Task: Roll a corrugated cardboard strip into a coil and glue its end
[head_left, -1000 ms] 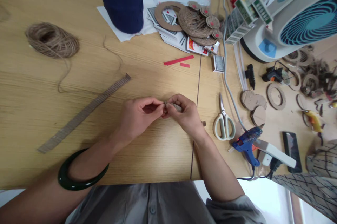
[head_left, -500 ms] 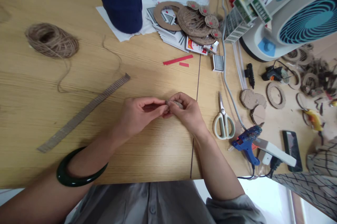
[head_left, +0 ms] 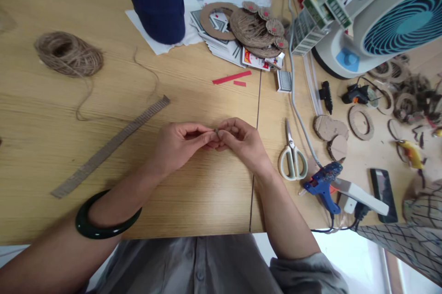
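My left hand and my right hand meet above the table, thumbs and fingertips pinched together. Between them is a small piece of corrugated cardboard, nearly all covered by the fingers. To the left lies a long corrugated cardboard strip, slanting across the wood. Just beyond my hands are two red paper strips, one long and one short. Scissors with pale handles rest to the right of my right hand.
A ball of twine sits at the left, a dark blue covered object at the back. Cardboard discs lie on playing cards. On the right are a blue glue gun, a phone, a grey cable and a fan.
The fingers of both hands have closed further over the cardboard piece, which showed more in my right hand before. My hands have shifted slightly left and up in view.
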A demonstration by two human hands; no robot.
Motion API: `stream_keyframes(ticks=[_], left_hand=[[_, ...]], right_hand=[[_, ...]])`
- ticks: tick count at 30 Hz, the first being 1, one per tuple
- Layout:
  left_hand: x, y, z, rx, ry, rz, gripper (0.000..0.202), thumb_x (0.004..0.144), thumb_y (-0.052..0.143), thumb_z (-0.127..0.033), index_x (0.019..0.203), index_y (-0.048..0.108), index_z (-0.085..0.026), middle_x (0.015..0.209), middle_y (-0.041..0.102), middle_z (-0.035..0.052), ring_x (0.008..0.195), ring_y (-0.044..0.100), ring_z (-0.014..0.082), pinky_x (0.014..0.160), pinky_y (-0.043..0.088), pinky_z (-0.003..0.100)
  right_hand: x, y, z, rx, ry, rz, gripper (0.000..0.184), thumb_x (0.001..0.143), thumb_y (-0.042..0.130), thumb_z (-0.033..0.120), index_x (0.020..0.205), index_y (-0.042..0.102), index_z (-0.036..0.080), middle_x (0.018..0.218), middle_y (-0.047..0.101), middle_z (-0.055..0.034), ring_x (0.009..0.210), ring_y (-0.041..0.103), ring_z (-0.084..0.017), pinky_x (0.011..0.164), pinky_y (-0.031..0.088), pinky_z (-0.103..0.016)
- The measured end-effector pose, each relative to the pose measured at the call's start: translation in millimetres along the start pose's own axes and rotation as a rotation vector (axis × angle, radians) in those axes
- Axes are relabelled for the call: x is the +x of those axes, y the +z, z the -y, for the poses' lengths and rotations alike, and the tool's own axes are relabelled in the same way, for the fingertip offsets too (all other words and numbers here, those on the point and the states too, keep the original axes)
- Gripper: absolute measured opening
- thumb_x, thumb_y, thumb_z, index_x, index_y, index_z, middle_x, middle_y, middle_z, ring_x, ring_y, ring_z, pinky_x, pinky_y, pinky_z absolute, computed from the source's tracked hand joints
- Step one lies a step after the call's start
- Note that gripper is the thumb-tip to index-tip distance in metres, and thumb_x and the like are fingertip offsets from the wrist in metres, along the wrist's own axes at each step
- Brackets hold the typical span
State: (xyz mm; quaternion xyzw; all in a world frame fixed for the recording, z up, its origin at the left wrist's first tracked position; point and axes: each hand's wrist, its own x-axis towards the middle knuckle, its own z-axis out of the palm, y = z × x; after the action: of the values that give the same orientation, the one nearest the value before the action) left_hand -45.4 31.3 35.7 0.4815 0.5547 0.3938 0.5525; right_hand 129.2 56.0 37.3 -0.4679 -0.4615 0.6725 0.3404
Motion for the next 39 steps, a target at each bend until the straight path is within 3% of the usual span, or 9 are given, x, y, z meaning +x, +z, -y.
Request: stream_keyframes(ticks=[3,9,16,23,29,39], left_hand=[[-0.4,-0.4,2.1,0.026,0.004,0.011,0.023,0.080,0.077,-0.047,0.080,0.080,-0.024,0.077,0.080,0.0011,0.074,0.075,0.0199,0.072,0.060,0.029],[-1.9,1.2,6.6,0.035,0.039,0.056,0.025,0.083,0.075,-0.047,0.078,0.078,-0.022,0.076,0.079,0.0024,0.070,0.074,0.0182,0.069,0.059,0.027],[-0.4,2.9,5.4,-0.232,-0.127,0.150,0.019,0.079,0.081,-0.039,0.077,0.078,-0.021,0.072,0.079,0.0027,0.064,0.074,0.0177,0.065,0.063,0.029],[0.0,2.7,-1.3,-0.372,-0.200,0.117,0.016,0.075,0.083,-0.036,0.077,0.080,-0.019,0.074,0.080,0.0038,0.060,0.072,0.0165,0.063,0.063,0.028],[-0.2,4.6,-1.4,-0.385,-0.190,0.089,0.021,0.071,0.086,-0.037,0.075,0.079,-0.018,0.069,0.077,0.0024,0.060,0.071,0.0161,0.063,0.061,0.029],[0.3,5.1,4.6,-0.358,-0.141,0.096,0.019,0.075,0.084,-0.037,0.077,0.080,-0.018,0.073,0.078,0.0026,0.063,0.071,0.0160,0.064,0.060,0.028]], right_hand=[[-0.9,1.1,1.5,-0.022,-0.060,-0.013,0.028,0.076,0.081,0.041,0.090,0.067,0.021,0.077,0.070,0.0023,0.070,0.067,-0.012,0.069,0.058,-0.026],[-1.5,-0.9,3.4,-0.072,-0.096,0.014,0.029,0.078,0.080,0.045,0.076,0.066,0.020,0.072,0.070,0.0008,0.068,0.066,-0.013,0.068,0.055,-0.028],[-0.1,-5.8,3.7,-0.029,-0.067,0.032,0.036,0.072,0.084,0.049,0.071,0.065,0.019,0.069,0.065,0.0024,0.064,0.057,-0.011,0.063,0.049,-0.026],[-1.3,-3.8,5.1,0.037,-0.096,0.036,0.031,0.084,0.074,0.051,0.080,0.070,0.021,0.077,0.066,0.0011,0.072,0.061,-0.012,0.072,0.052,-0.027],[-1.3,-3.6,3.2,0.048,-0.127,0.100,0.031,0.075,0.084,0.044,0.087,0.068,0.020,0.082,0.065,0.0024,0.073,0.058,-0.010,0.071,0.050,-0.024],[1.8,-4.6,-2.5,0.062,-0.134,0.114,0.029,0.080,0.080,0.044,0.087,0.067,0.019,0.081,0.065,0.0017,0.072,0.057,-0.010,0.069,0.048,-0.024]])
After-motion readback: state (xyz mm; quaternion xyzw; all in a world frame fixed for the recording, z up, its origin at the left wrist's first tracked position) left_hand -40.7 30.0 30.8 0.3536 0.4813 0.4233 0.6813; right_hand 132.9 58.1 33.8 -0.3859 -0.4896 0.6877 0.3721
